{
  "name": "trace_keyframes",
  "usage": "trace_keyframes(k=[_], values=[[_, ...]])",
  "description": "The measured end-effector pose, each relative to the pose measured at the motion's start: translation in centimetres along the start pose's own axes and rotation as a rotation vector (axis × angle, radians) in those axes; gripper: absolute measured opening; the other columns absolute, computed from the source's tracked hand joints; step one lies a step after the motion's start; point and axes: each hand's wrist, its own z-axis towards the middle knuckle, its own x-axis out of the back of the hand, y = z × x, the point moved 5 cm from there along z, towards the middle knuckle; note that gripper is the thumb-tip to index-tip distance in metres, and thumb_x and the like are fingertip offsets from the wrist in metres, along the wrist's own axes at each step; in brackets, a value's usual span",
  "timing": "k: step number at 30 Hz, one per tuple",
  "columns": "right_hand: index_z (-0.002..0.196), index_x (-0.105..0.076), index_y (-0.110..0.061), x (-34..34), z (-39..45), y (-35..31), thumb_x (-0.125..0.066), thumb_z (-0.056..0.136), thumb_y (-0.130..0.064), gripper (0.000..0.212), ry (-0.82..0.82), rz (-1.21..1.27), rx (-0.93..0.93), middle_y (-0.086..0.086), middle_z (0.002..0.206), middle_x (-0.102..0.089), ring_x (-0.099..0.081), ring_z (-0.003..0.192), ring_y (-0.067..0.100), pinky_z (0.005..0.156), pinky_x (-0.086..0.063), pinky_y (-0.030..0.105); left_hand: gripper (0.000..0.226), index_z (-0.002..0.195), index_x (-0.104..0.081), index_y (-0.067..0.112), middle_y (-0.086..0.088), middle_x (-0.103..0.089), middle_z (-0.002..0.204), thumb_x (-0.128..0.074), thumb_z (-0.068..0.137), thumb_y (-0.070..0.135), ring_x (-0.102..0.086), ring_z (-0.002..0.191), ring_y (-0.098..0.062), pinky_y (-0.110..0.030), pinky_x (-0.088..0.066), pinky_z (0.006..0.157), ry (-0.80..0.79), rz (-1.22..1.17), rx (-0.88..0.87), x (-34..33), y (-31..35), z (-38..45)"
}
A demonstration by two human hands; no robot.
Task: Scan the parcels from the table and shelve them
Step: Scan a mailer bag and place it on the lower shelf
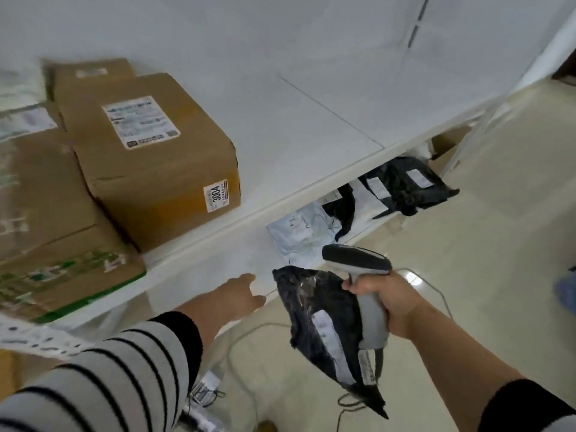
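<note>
The right hand [385, 302] is curled round the grey handle of a barcode scanner [361, 275], and a black poly mailer parcel [324, 325] is pinned against that same handle, so that both are carried in one grip. The parcel hangs loosely below the hand, over the tiled floor [467, 244], with its white label [325, 328] turned towards the wearer; this hold is presumably chosen so that the other hand is kept free.

The left hand [241, 294] is stretched forward under the front edge of the white shelf [311, 120], towards the lower level. Nothing is held in it, and the fingers appear loosely extended, though their tips are blurred.

On the lower shelf, beyond both hands, soft mailers are laid in a row: a pale one [296, 235] nearest, dark ones [408, 185] further along. It is judged that soft bags are grouped there and that room is being made for the carried parcel. On the upper shelf, cardboard boxes are stacked at the left, the nearest box [156, 163] being marked with a "3004" sticker [216, 194]. A cable [243, 335] is trailed across the floor.
</note>
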Motion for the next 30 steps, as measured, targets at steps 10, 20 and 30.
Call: trace_keyframes(k=[10, 20, 30], values=[[0.086, -0.066, -0.006, -1.1, 13.3, 0.5, -0.061, 0.062, -0.013, 0.026, -0.12, 0.455, -0.036, 0.007, 0.08, -0.07, -0.065, 0.072, 0.025, 0.069, -0.054, 0.037, 0.066, 0.137, -0.046, 0.02, -0.003, -0.054, 0.134, -0.045, 0.092, 0.067, -0.057, 0.111, -0.024, -0.038, -0.046, 0.098, -0.189, -0.902, 0.382, -7.9, -0.6, 9.2], [0.092, -0.071, -0.007, 2.4, 25.1, 5.2, -0.064, 0.057, -0.004, 0.035, -0.094, 0.31, -0.119, 0.009, 0.08, -0.072, -0.067, 0.078, 0.027, 0.085, -0.054, 0.05, 0.027, 0.114, -0.062, 0.009, -0.02, -0.07, 0.106, -0.049, 0.096, -0.006, -0.066, 0.099, -0.04, -0.058, -0.049, 0.095, 0.202, -1.825, 0.362, -11.9, -0.3, 20.7], [0.095, -0.072, -0.009, 2.2, 36.9, 10.7, -0.069, 0.085, -0.003, 0.012, -0.061, 0.151, -0.118, 0.011, 0.1, -0.07, -0.062, 0.096, 0.027, 0.078, -0.059, 0.051, 0.053, 0.141, -0.041, 0.025, -0.01, -0.063, 0.121, -0.056, 0.095, 0.003, -0.064, 0.096, -0.031, -0.045, -0.057, 0.076, 0.57, -1.421, 0.341, -9.0, -4.5, 32.3]])
